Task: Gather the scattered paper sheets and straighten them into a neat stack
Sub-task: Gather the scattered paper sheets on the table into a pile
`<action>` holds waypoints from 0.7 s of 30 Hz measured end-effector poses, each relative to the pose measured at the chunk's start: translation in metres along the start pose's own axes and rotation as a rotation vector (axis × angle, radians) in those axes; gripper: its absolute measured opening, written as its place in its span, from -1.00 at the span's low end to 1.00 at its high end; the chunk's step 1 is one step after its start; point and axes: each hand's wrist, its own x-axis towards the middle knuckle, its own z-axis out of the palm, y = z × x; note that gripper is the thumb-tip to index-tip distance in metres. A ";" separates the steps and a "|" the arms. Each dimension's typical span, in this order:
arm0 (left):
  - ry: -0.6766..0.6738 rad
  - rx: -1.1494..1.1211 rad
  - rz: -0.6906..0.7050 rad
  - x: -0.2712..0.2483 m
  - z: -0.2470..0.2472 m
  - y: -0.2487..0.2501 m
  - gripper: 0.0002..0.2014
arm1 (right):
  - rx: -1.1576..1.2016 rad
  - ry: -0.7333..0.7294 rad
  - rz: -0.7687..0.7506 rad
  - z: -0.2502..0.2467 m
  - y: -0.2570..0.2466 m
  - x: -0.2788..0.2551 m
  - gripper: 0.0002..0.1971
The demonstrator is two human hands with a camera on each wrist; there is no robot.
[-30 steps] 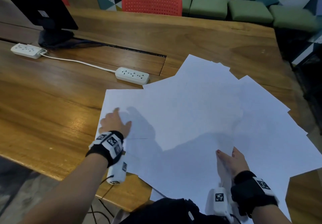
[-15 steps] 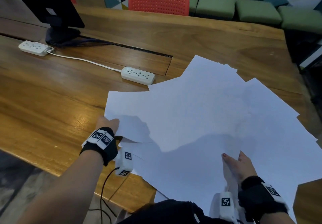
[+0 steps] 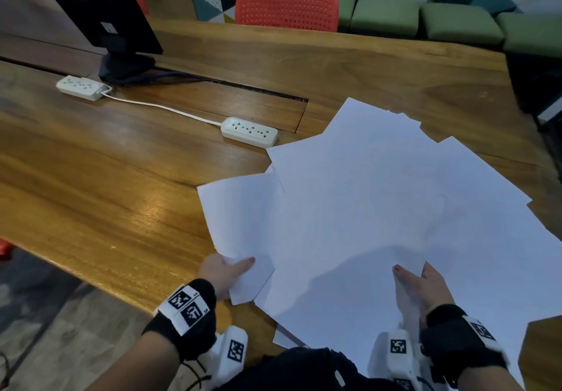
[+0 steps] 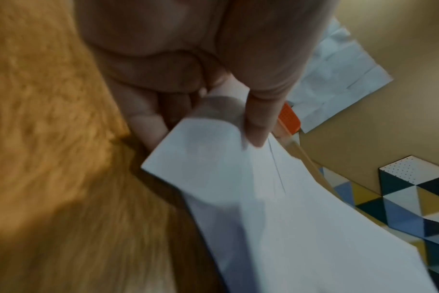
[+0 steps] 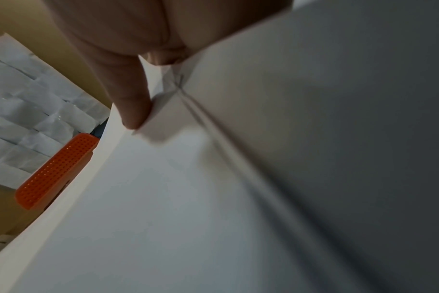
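Several white paper sheets (image 3: 380, 208) lie fanned and overlapping on the wooden table (image 3: 106, 193), spreading from the near edge toward the back right. My left hand (image 3: 226, 272) pinches the near-left corner of the leftmost sheets (image 4: 238, 188), thumb on top and fingers underneath, lifting that edge. My right hand (image 3: 419, 287) grips the near edge of the sheets (image 5: 213, 178) at the lower right, thumb on top, with paper running between thumb and fingers.
Two white power strips (image 3: 249, 132) (image 3: 80, 87), joined by a cable, lie left of the sheets. A black monitor (image 3: 106, 22) stands at the back left. A red chair (image 3: 286, 7) and green cushions (image 3: 456, 22) sit behind the table.
My left hand went from lying flat on the left sheets to pinching their near-left corner and drawing them right and toward me. The right hand kept its hold.
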 end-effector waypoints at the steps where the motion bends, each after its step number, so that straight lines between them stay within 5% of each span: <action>1: 0.119 0.051 0.057 0.006 -0.008 0.005 -0.47 | -0.001 0.005 0.005 0.000 0.001 0.000 -0.66; 3: 0.351 0.185 0.155 0.021 -0.025 0.020 -0.22 | -0.015 0.029 -0.001 0.000 0.004 0.002 -0.68; 6: 0.505 0.558 0.277 0.044 -0.035 0.045 -0.11 | 0.008 0.022 0.006 0.001 0.005 0.003 -0.56; 11: 0.254 1.022 0.386 0.083 -0.012 0.085 -0.31 | 0.081 0.000 -0.009 0.000 0.004 0.002 -0.73; 21: 0.031 1.163 0.279 0.101 0.006 0.119 -0.09 | 0.080 0.011 -0.005 -0.002 0.009 0.009 -0.73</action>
